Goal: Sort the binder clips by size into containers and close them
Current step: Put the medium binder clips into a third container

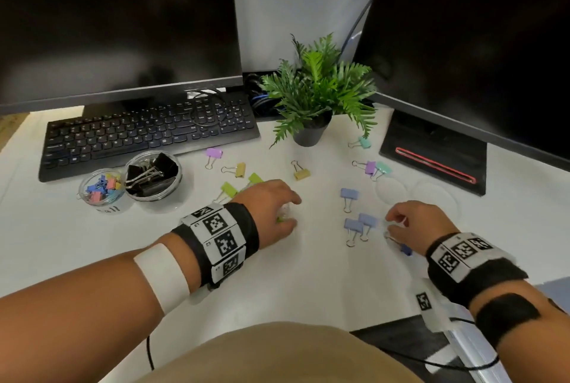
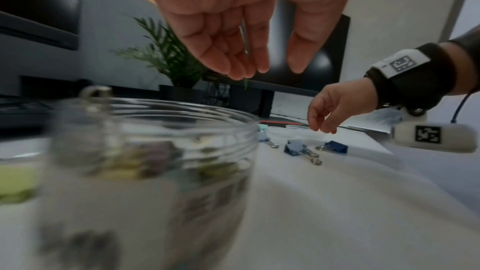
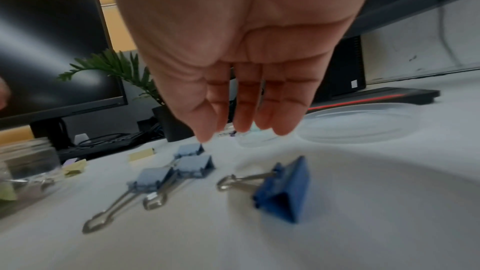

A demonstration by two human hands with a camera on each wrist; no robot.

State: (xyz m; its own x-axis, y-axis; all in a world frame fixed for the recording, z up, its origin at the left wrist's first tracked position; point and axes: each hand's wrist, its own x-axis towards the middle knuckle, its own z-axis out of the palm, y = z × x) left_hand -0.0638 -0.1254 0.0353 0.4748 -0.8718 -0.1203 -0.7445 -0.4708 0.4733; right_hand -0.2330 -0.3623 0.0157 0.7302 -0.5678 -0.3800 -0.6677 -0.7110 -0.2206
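My left hand [image 2: 233, 28]: fingers loose, empty, above the clear jar [image 2: 145, 151].
My right hand [image 3: 241, 59]: relaxed, empty.
Dark blue binder clip [image 3: 283, 190]: light, stiff; I judge its wire handles the best hold.

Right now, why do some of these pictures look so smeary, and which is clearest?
Head view: clearest, edges bowed by the wide lens, monitors dark. Left wrist view: the jar close to the lens is badly blurred. Right wrist view: the hand is soft, the dark blue clip slightly smeared.
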